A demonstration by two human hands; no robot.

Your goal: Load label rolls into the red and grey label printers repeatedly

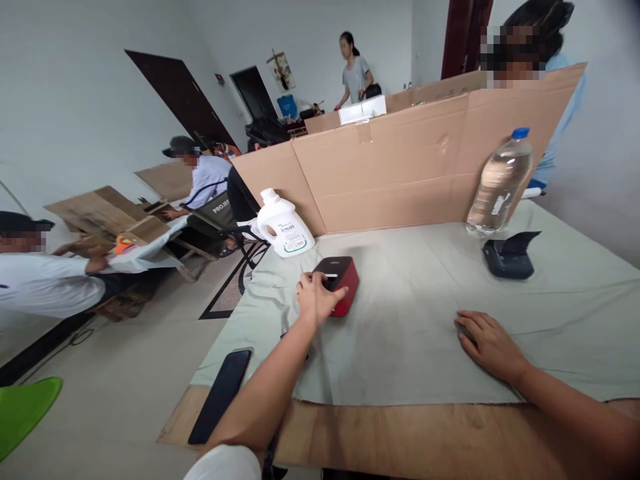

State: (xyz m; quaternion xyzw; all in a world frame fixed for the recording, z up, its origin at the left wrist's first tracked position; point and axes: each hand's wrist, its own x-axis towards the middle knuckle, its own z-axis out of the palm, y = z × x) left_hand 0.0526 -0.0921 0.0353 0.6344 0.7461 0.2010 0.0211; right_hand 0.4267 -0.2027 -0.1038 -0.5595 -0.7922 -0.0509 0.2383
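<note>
My left hand point(316, 296) reaches forward and grips the near left side of a small red box with a black top point(340, 279), which sits on the pale cloth point(410, 320) covering the table. My right hand point(489, 343) lies flat on the cloth at the right, palm down, fingers together; a small dark thing shows under its fingertips, too hidden to name.
A white detergent jug point(283, 223) stands behind the red box. A clear water bottle point(499, 183) and a black device point(509, 256) are at the back right. A dark phone point(220, 395) lies at the near left edge. A cardboard wall point(400, 173) backs the table. Other people are nearby.
</note>
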